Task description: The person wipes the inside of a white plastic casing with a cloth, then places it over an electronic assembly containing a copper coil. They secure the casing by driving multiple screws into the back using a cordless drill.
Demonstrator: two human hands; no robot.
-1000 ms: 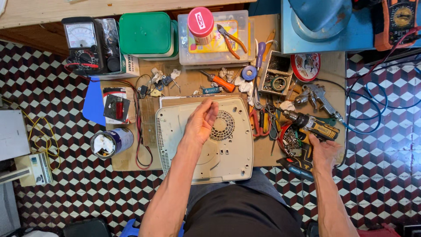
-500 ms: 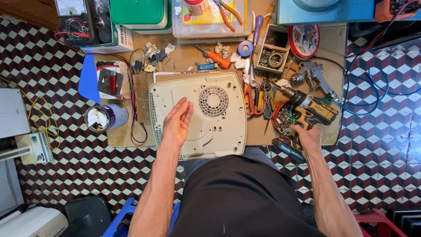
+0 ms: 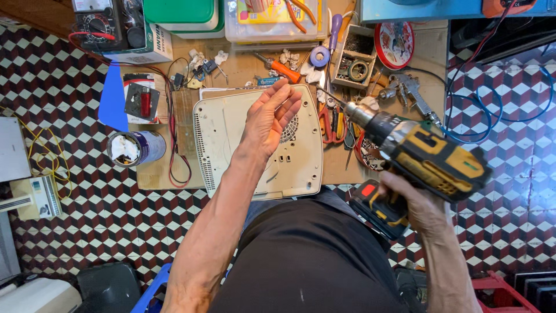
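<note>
Raised drill [image 3: 420, 159]; left hand [image 3: 267, 119] perhaps above appliance [image 3: 231, 145].

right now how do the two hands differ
The right hand is closed around the grip of the yellow and black cordless drill; the left hand holds nothing. The left hand is open, palm up, fingers loosely curled above the white appliance base; the right hand is off the bench's right edge, over the patterned floor. Both are bare and raised.
</note>
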